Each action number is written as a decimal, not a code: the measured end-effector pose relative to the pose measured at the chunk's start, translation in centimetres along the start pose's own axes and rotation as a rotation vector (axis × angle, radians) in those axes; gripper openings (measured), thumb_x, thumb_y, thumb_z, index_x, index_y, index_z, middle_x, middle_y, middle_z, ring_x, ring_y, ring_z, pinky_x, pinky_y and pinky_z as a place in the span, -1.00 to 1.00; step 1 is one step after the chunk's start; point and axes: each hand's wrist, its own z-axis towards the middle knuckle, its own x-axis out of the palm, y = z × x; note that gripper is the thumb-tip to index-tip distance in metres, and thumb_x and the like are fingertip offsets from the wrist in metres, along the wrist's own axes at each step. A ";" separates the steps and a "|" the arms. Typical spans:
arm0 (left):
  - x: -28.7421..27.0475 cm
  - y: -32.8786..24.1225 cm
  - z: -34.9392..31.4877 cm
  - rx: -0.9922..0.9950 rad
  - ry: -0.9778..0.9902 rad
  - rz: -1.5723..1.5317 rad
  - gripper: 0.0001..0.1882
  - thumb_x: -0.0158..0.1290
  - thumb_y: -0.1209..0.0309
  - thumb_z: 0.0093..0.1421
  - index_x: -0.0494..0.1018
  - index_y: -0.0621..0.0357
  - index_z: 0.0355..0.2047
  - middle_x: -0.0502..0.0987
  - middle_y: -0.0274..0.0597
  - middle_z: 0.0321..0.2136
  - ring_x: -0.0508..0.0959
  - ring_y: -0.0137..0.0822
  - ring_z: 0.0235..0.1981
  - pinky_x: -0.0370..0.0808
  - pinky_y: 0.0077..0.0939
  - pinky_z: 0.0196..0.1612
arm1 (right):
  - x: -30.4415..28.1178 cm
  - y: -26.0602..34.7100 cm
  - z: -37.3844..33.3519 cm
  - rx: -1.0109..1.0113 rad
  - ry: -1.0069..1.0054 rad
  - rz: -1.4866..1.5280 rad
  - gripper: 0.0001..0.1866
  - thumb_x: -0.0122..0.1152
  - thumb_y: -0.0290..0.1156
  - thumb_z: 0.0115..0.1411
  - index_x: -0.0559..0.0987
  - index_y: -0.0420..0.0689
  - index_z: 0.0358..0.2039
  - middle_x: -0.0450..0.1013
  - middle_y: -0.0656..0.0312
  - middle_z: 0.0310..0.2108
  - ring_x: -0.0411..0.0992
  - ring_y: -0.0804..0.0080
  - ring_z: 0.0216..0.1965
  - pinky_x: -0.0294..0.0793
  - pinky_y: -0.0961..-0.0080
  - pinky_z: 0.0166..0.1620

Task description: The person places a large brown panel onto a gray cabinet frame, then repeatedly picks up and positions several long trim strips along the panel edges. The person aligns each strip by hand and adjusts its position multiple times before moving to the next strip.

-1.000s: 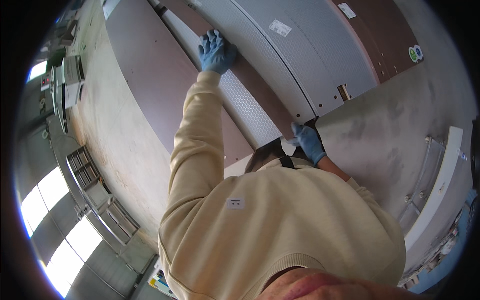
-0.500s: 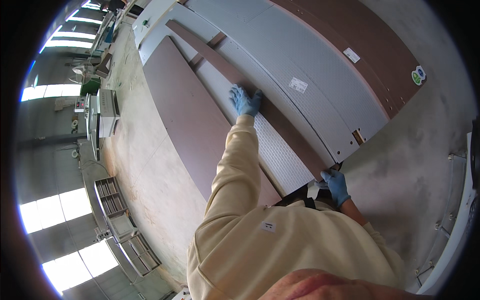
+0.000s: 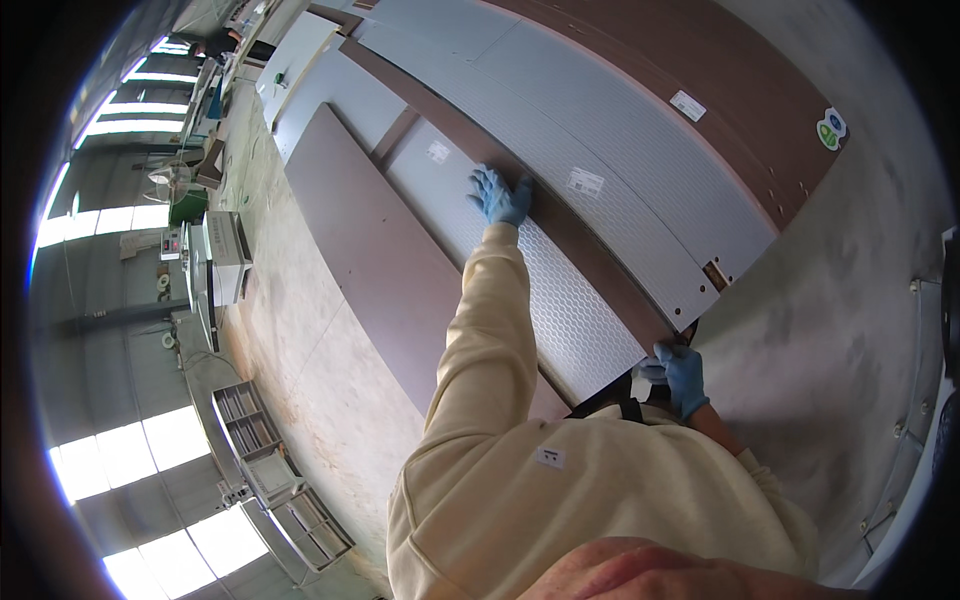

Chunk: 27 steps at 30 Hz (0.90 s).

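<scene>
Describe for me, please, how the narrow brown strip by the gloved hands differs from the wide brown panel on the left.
The narrow brown strip is slim; the wide brown panel is much broader. The left hand and right hand are at the strip; neither is on the wide panel. Both pieces are long and brown.

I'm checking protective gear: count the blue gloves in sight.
2: one blue glove on the left hand, at the long, narrow brown board; one on the right hand, at that board's near end. More may be hidden.
</scene>
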 end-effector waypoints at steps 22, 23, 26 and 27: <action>1.7 1.5 2.6 0.069 -0.050 0.066 0.31 -0.06 -0.52 0.16 -0.18 0.28 0.55 -0.19 0.17 0.57 -0.25 0.15 0.59 -0.26 0.38 0.49 | 0.4 3.1 -0.5 -0.249 -0.112 -0.560 -0.57 0.27 -0.15 0.38 0.62 -0.24 -0.51 0.67 0.11 -0.51 0.65 0.39 -0.52 0.60 0.41 -0.33; 1.7 1.4 2.5 0.071 -0.049 0.065 0.32 -0.06 -0.53 0.16 -0.19 0.28 0.55 -0.19 0.18 0.57 -0.25 0.16 0.59 -0.26 0.39 0.49 | 0.2 3.2 -0.4 -0.230 -0.091 -0.577 -0.56 0.27 -0.16 0.38 0.61 -0.25 -0.52 0.69 0.12 -0.46 0.66 0.38 -0.47 0.61 0.42 -0.31; 1.4 1.4 2.6 0.081 -0.023 0.066 0.33 -0.08 -0.52 0.19 -0.26 0.33 0.55 -0.20 0.22 0.56 -0.24 0.18 0.58 -0.24 0.39 0.49 | -0.3 2.7 -0.2 -0.221 -0.084 -0.517 -0.58 0.28 -0.16 0.37 0.61 -0.23 -0.51 0.68 0.09 -0.44 0.65 0.35 -0.48 0.60 0.40 -0.31; 1.3 1.3 2.6 0.067 0.017 0.088 0.32 -0.10 -0.50 0.21 -0.28 0.36 0.54 -0.20 0.25 0.56 -0.24 0.18 0.58 -0.23 0.39 0.49 | -0.5 2.6 -0.1 -0.272 -0.076 -0.558 -0.60 0.28 -0.18 0.37 0.61 -0.27 -0.47 0.66 0.08 -0.48 0.64 0.35 -0.50 0.61 0.40 -0.35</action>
